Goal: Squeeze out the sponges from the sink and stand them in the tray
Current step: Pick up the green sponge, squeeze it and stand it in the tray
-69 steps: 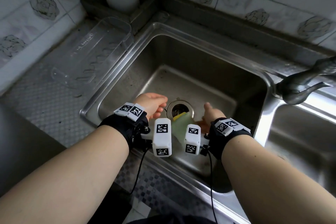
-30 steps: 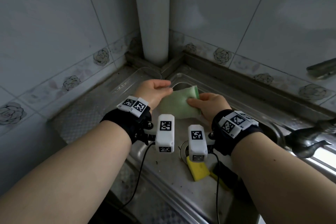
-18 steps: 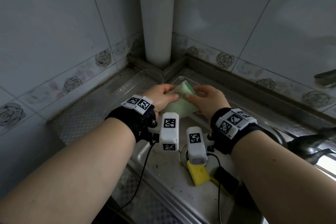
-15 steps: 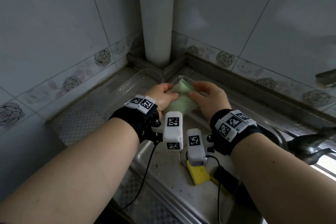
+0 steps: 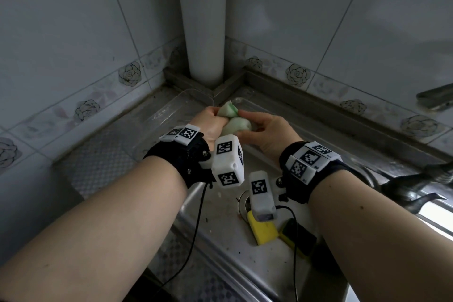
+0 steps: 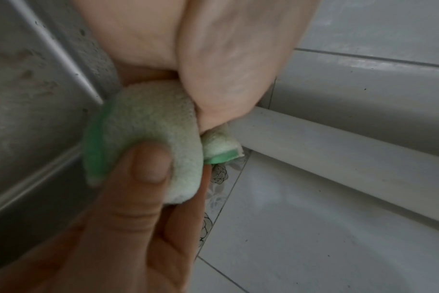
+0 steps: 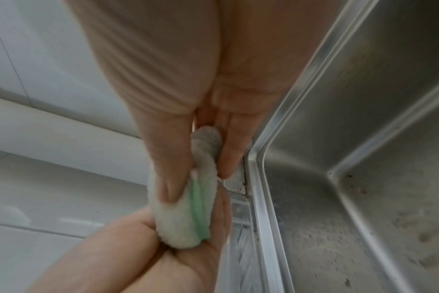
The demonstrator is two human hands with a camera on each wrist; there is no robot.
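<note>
Both hands wring a pale green sponge [image 5: 231, 121] above the far left corner of the steel sink [image 5: 220, 240]. My left hand [image 5: 214, 117] grips its left end in a fist, and my right hand [image 5: 248, 122] pinches the right end. In the left wrist view the sponge [image 6: 148, 138] bulges out, rolled and squashed, under my left hand [image 6: 213, 111]. The right wrist view shows the sponge [image 7: 188, 214] pinched between thumb and fingers of my right hand [image 7: 201, 174]. Two yellow sponges [image 5: 263, 230] [image 5: 299, 238] lie on the sink floor. A clear plastic tray [image 5: 169, 115] lies on the drainboard just left of the hands.
A white pipe [image 5: 203, 19] stands in the tiled corner behind the tray. The dark faucet [image 5: 416, 189] juts in from the right over the sink's divider. The drain [image 5: 242, 201] sits beside the yellow sponges. Wrist cables hang over the sink's near edge.
The hands lifted the green sponge from beside the drain up to the sink's far left corner. It was flat between them and is now crushed and twisted in both grips.
</note>
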